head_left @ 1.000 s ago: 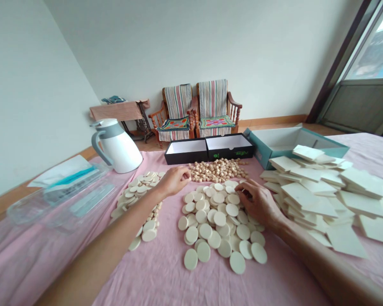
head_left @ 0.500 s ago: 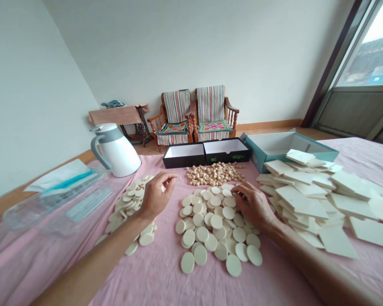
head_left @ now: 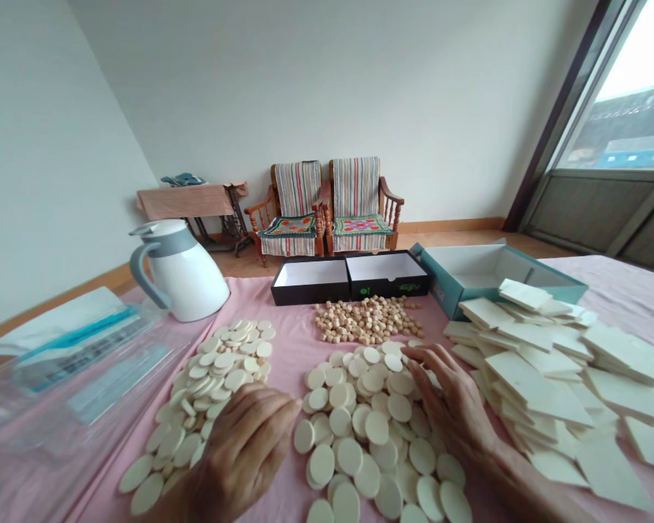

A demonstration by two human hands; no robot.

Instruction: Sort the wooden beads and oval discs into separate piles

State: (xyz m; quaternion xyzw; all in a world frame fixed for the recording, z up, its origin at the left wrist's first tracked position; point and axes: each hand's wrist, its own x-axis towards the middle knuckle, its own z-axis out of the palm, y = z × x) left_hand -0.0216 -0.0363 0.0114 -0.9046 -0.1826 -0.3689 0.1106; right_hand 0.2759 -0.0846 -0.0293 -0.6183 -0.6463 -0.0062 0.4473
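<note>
My left hand (head_left: 248, 439) is low over the cloth, between two piles of pale round wooden discs. Its fingers are curled together with the knuckles up, and whatever lies inside is hidden. Beside it spreads the left pile of discs (head_left: 224, 361), partly covered by the hand and wrist. My right hand (head_left: 451, 392) reaches over the right edge of the middle pile of discs (head_left: 377, 427), fingers stretched and a little apart, the fingertips at the upper right discs. Just beyond this pile lies a heap of small wooden beads (head_left: 368, 319).
Thin square wooden boards (head_left: 539, 378) are heaped at the right. Behind stand two black trays (head_left: 309, 292) and a teal box (head_left: 452, 290). A white jug (head_left: 188, 280) and clear plastic packaging (head_left: 114, 378) are at the left. Two chairs (head_left: 354, 196) stand by the wall.
My left hand has come down and nearer to me, uncovering the far part of the left pile. My right hand has moved slightly nearer and its fingers have straightened. The view has shifted too.
</note>
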